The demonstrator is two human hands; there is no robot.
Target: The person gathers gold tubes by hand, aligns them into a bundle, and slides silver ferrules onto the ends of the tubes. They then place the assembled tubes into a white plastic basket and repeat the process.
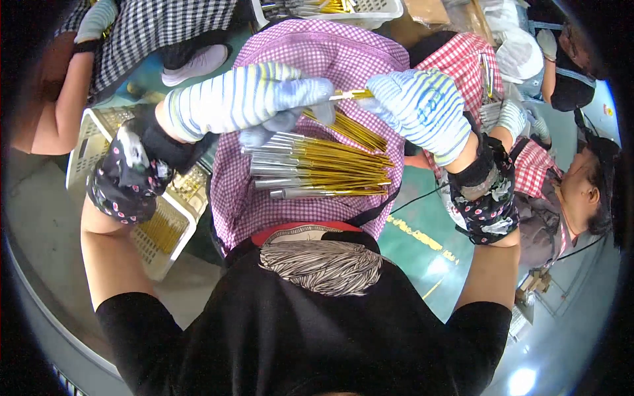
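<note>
One rod (351,94), likely light, stiff, slick; your left hand (264,96) and right hand (422,109) pinch its ends: best hold.

Glossy metallic-looking rods (343,173), matt cloth apron (290,53)

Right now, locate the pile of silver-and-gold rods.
In the head view, the pile of rods lies near the centre on the purple checked cloth, below the left hand and down-left of the right hand.
</note>
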